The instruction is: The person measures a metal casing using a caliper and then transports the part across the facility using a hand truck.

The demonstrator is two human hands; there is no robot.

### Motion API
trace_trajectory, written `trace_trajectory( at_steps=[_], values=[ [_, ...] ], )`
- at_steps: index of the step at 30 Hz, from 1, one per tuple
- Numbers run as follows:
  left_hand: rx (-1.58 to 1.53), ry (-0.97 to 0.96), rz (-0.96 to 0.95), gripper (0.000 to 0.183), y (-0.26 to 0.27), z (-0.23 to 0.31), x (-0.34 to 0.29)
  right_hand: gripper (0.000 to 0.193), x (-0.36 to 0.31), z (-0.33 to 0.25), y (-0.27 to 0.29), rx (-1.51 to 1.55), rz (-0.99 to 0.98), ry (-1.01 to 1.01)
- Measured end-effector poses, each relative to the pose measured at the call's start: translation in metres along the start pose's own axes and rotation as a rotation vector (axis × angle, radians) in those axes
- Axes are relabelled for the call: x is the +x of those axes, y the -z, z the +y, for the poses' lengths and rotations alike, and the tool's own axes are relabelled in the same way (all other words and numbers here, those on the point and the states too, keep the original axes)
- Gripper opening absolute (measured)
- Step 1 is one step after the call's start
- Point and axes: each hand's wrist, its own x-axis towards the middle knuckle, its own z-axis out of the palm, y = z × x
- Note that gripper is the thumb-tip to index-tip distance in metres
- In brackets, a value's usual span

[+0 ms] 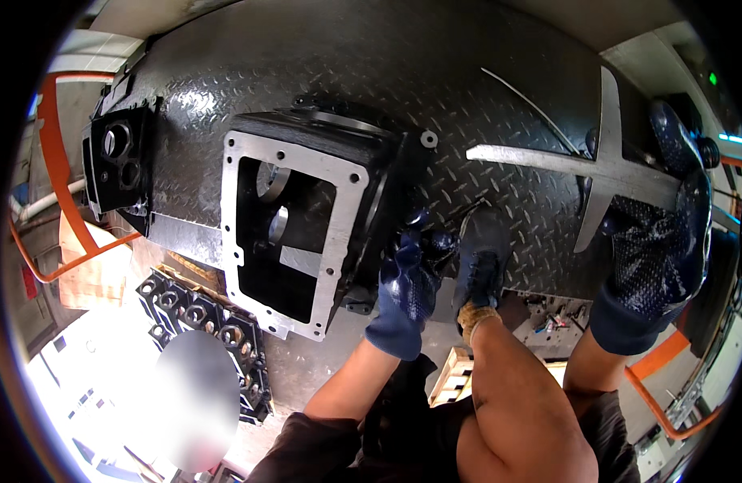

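Single head-worn fisheye, looking steeply down past wearer's own body. Diamond-plate surface (540, 48) across upper middle; open black housing (344, 221) near, left of centre. Left forearm (351, 382) and right forearm (590, 364) enter from below. Edges bow toward rim. Lower left glare-washed, depth there hard to judge.

Metal cross (603, 167): partly covered by your right gloved hand (659, 237).
Small clutter (553, 319): too tiny for you to identify.
Pale oval (195, 401): 1 featureless blur.
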Motion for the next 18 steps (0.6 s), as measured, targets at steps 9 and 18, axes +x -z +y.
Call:
trace_trajectory(
  at_steps=[9, 18],
  values=[
    [0.242, -0.227, 0.052, 0.037, 0.007, 0.003, -0.024, 0.037, -0.008, -0.004, -0.013, -0.092, -0.039, 0.039],
    [0.01, -0.183, 0.111, 0.041, 0.001, -0.007, -0.023, 0.049, -0.014, -0.004, -0.016, -0.429, -0.157, 0.272]
  ],
)
